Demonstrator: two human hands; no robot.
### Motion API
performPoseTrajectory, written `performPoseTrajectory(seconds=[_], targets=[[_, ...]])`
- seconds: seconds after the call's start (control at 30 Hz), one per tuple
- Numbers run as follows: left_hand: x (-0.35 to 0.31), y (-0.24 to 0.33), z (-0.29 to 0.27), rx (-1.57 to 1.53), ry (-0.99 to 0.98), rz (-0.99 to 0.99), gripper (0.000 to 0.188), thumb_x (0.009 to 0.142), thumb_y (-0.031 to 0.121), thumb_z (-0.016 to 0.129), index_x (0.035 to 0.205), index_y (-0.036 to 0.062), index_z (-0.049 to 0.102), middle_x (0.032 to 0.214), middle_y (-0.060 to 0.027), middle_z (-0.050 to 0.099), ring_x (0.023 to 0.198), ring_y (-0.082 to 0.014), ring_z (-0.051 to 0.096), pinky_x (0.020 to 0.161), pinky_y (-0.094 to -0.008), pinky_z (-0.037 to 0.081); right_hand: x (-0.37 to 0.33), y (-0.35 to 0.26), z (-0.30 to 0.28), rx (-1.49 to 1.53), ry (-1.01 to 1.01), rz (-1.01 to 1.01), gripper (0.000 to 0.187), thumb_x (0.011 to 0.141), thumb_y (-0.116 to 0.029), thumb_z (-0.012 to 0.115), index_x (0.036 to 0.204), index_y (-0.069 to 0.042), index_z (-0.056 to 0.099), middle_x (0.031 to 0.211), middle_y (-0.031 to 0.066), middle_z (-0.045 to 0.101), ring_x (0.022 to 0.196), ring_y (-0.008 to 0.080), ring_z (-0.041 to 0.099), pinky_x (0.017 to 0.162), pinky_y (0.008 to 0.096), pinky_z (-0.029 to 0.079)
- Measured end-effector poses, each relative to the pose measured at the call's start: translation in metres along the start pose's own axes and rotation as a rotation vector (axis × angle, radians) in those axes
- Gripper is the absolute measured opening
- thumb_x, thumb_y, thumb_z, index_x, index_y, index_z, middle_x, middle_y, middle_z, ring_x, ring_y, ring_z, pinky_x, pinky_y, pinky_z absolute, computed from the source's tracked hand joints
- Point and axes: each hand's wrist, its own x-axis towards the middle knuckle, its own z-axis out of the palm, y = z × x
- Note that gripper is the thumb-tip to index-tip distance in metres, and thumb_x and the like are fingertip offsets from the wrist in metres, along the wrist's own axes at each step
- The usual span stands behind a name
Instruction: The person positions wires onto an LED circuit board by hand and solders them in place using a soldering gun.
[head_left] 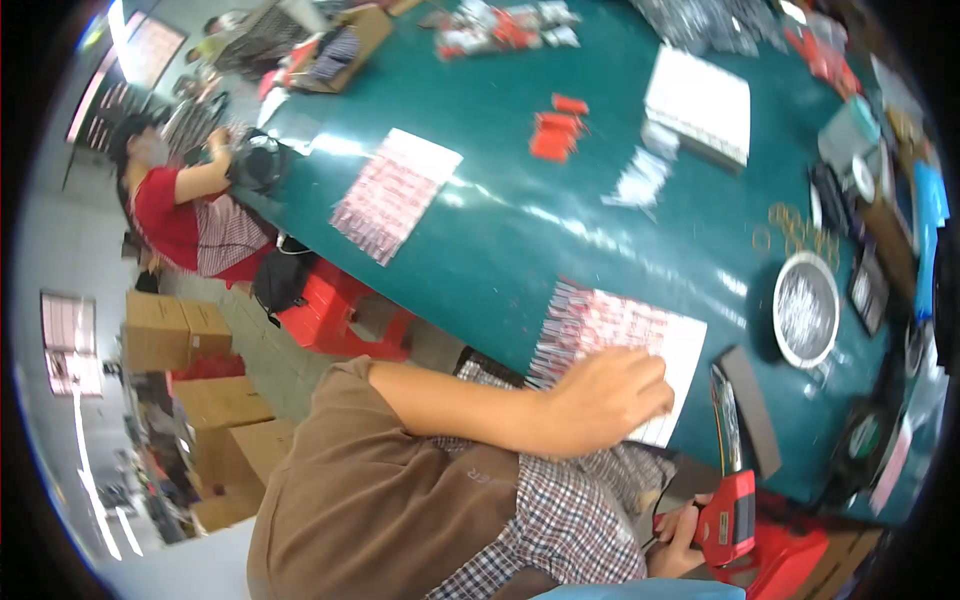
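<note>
My left hand [606, 402] reaches over the near part of a white sheet [683, 348] with rows of small red and white strips along its left side. Its fingers are curled downward, and whatever lies in them is hidden. Low at the right, my right hand [680, 545] is wrapped round a red and black pistol-shaped tool [728, 520]. A long, shiny metallic piece extends from the tool toward the table, beside a dark grey flat bar [750, 410]. Which exact kind of tool it is I cannot tell.
A second strip-covered sheet [400, 185] lies farther left on the green table [480, 240]. Red pieces [556, 135], white strips [640, 180] and a white box [698, 105] lie beyond. A bowl [806, 310] stands right. A person in red [165, 215] works at the left.
</note>
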Motion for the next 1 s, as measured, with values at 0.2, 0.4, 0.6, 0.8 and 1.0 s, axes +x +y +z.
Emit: performPoseTrajectory(seconds=[0.2,0.4,0.6,0.8,1.0], targets=[[-0.020,0.010,-0.006,-0.319,-0.034,-0.109,0.013,0.080,0.015,0.069,0.082,0.0072,0.059,0.080,-0.0083,0.059,0.080,-0.0280,0.061,0.068,-0.0403,0.047,0.032,-0.008,0.044,-0.250,-0.034,-0.252,0.044,0.086,0.012,0.058,0.127,0.000,0.045,0.097,0.0068,0.057,0.090,0.0157,0.057,0.081,0.0293,0.049],[-0.030,0.018,-0.014,-0.442,-0.111,-0.191,0.011,0.081,0.014,0.070,0.085,0.0069,0.063,0.080,-0.0054,0.062,0.077,-0.0234,0.064,0.066,-0.0363,0.050,0.018,-0.067,0.098,0.025,0.042,0.093,0.050,0.087,0.013,0.058,0.131,-0.001,0.040,0.103,0.0084,0.056,0.095,0.0175,0.057,0.085,0.0304,0.048],[-0.036,0.017,-0.015,-0.442,-0.100,-0.210,0.012,0.083,0.017,0.070,0.086,0.0067,0.065,0.079,-0.0049,0.064,0.075,-0.0210,0.065,0.065,-0.0349,0.050,0.005,-0.081,0.114,-0.002,0.060,0.042,0.054,0.084,0.014,0.062,0.131,-0.001,0.040,0.101,0.0093,0.057,0.089,0.0177,0.060,0.078,0.0287,0.050],[-0.039,0.021,-0.025,-0.533,-0.151,-0.261,0.014,0.083,0.019,0.071,0.086,0.0056,0.066,0.080,-0.0056,0.067,0.072,-0.0194,0.066,0.063,-0.0332,0.050,0.015,-0.046,0.096,-0.093,0.041,-0.112,0.058,0.080,0.014,0.065,0.131,0.000,0.041,0.098,0.0091,0.056,0.084,0.0175,0.061,0.070,0.0280,0.053],[-0.045,0.020,-0.033,-0.563,-0.151,-0.268,0.016,0.083,0.021,0.072,0.087,0.0053,0.068,0.080,-0.0059,0.067,0.071,-0.0189,0.065,0.061,-0.0323,0.050,0.012,-0.053,0.095,-0.045,-0.047,-0.147,0.062,0.077,0.013,0.068,0.131,-0.001,0.042,0.094,0.0085,0.054,0.077,0.0165,0.059,0.061,0.0289,0.054]])
